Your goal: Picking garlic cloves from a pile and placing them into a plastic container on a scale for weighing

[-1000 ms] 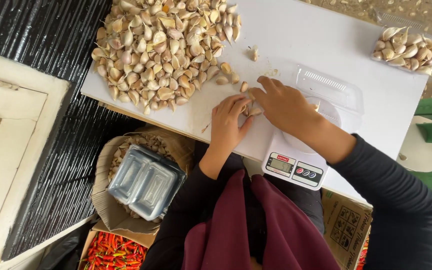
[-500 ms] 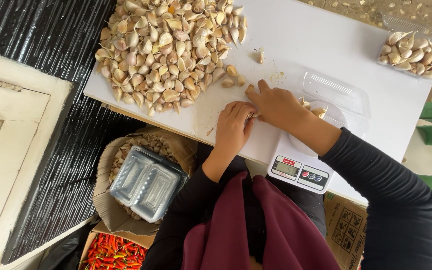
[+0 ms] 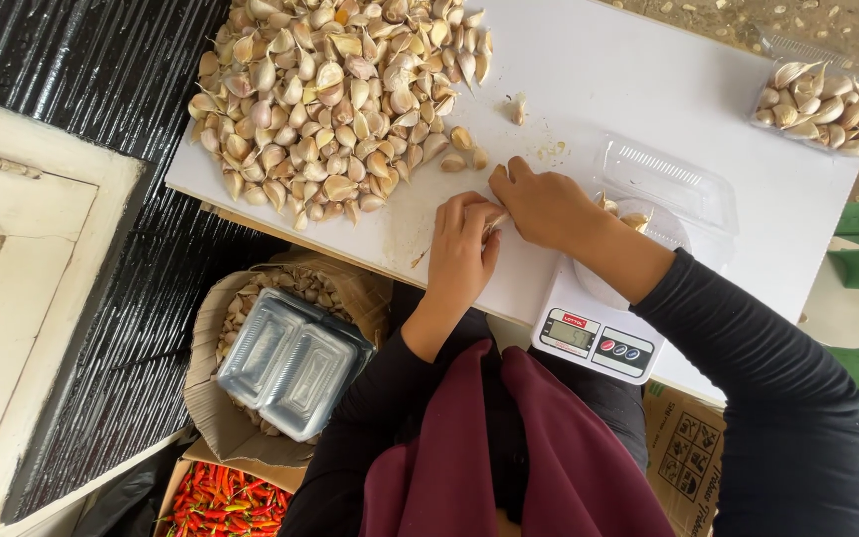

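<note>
Near the white table's (image 3: 648,89) front edge, the left hand (image 3: 461,249) and right hand (image 3: 549,204) pinch together on a garlic clove (image 3: 492,225), light, hard, papery-skinned, probably best gripped at its ends.

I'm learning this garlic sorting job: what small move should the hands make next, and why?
Probably drop the clove pinched between the left hand and right hand into the open clear box on the scale, since it already holds a few cloves and sits beside the hands.
</note>
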